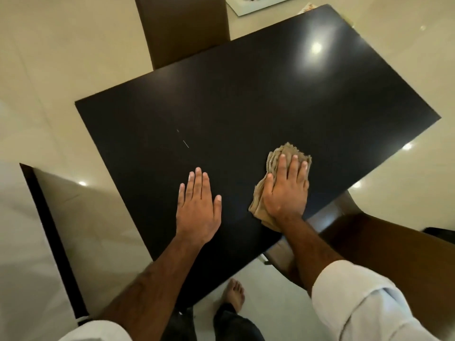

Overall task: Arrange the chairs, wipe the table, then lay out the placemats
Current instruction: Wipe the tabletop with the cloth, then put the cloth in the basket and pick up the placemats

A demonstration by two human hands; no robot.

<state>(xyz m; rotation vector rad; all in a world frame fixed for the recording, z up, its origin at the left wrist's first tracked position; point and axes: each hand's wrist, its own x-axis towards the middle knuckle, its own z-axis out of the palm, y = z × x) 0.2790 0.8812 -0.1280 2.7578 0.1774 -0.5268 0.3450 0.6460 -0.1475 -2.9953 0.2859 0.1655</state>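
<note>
We have just one view, from a camera up on the head. We look forward and steeply down, close over the dark table (246, 99). Its top stretches away past the left hand (198, 207) and right hand (286, 190).

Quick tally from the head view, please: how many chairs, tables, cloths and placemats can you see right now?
Chairs: 3 - brown high-backed chair at the far side, dark-framed beige chair at left, glossy brown chair at right.
Tables: 1 - black rectangular table.
Cloths: 1 - crumpled tan cloth under the flat right hand.
Placemats: 0 in view.
Total: 5.
</note>
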